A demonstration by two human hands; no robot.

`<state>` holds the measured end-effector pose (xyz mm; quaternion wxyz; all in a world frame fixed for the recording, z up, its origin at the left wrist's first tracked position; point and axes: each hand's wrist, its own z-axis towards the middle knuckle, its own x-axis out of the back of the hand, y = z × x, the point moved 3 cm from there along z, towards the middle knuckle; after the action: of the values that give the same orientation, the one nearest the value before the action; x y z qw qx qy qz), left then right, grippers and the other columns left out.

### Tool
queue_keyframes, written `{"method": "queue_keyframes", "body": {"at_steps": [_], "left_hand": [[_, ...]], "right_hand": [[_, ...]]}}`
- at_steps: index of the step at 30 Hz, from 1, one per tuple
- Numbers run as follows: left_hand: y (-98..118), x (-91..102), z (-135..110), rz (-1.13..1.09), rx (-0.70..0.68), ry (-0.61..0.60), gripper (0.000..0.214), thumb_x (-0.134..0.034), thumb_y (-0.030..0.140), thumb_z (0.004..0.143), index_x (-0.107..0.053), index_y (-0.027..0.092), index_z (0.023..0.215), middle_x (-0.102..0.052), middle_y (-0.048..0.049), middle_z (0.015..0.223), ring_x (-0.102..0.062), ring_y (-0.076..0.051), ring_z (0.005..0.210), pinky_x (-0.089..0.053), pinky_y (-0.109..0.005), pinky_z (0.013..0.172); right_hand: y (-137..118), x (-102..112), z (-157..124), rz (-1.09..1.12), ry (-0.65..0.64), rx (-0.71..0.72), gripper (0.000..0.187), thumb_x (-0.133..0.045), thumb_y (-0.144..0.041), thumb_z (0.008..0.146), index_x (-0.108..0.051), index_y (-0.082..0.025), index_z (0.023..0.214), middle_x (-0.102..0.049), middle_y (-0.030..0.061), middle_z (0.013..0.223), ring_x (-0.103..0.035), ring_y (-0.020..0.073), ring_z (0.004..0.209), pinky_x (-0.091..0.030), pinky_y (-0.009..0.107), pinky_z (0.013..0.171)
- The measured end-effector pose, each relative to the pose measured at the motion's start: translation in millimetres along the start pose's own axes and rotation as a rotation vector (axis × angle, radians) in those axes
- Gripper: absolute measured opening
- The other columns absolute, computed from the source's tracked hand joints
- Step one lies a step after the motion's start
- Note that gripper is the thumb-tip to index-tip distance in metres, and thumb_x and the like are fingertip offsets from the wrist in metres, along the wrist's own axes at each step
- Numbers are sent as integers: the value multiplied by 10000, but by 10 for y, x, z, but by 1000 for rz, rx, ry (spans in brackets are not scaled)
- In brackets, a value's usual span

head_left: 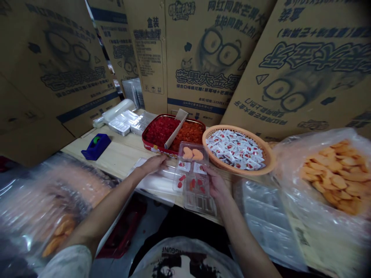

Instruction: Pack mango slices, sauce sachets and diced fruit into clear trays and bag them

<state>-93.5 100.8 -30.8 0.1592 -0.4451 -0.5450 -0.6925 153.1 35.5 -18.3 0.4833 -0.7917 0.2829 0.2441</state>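
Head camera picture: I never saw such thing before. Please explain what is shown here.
This one picture comes from a camera worn on a person's head, looking down at their own bare hands. The right hand touches a clear plastic compartment tray holding orange and red pieces; the left hand rests beside it, on flat clear plastic. On the light wooden table stand a red tin of red and orange pieces, a round orange woven basket of small white sachets, and a blue tape dispenser. A clear bag of orange pieces lies at right. Large cardboard boxes stand behind.
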Motion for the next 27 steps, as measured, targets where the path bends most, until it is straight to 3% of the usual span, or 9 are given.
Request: {"method": "queue_keyframes", "body": {"at_steps": [4, 9, 18, 22, 27], "left_hand": [[48, 33, -12, -16, 45, 16, 147, -637, 310, 697, -629, 164, 712, -617, -22, 716, -528, -150, 686, -378, -288, 683], [144, 200, -52, -88, 114, 133, 158, -629, 309, 686, -608, 193, 581, -596, -15, 601, -513, -161, 646, -329, -259, 635], [431, 491, -214, -447, 170, 420, 246, -625, 400, 682, -584, 165, 744, -588, 3, 657, -517, -129, 630, -374, -232, 599], [587, 419, -398, -619, 195, 433, 414, -706, 374, 589, -619, 149, 925, -574, 21, 628, -512, -114, 588, -383, -223, 572], [712, 181, -649, -700, 295, 414, 273, -721, 363, 578, -663, 139, 723, -586, 9, 595, -497, -111, 562, -367, -225, 554]], "right_hand": [[-43, -18, -32, -22, -7, 18, 212, -694, -115, 604, -649, -165, 805, -703, 3, 742, -655, 157, 633, -576, 290, 615], [-108, -92, -115, 14, 2, 64, 197, -683, -110, 605, -651, -180, 786, -707, 12, 758, -661, 177, 672, -574, 306, 618], [-478, -195, -143, 209, 54, 282, 223, -635, -145, 653, -641, -192, 871, -711, 0, 792, -672, 181, 691, -571, 351, 701], [-668, -306, -137, 247, 54, 368, 216, -608, -153, 701, -626, -197, 912, -709, 0, 810, -673, 165, 689, -576, 333, 679], [-740, -493, -95, 295, 3, 446, 174, -599, -128, 708, -619, -195, 867, -706, -11, 806, -669, 139, 723, -575, 279, 693]]}}
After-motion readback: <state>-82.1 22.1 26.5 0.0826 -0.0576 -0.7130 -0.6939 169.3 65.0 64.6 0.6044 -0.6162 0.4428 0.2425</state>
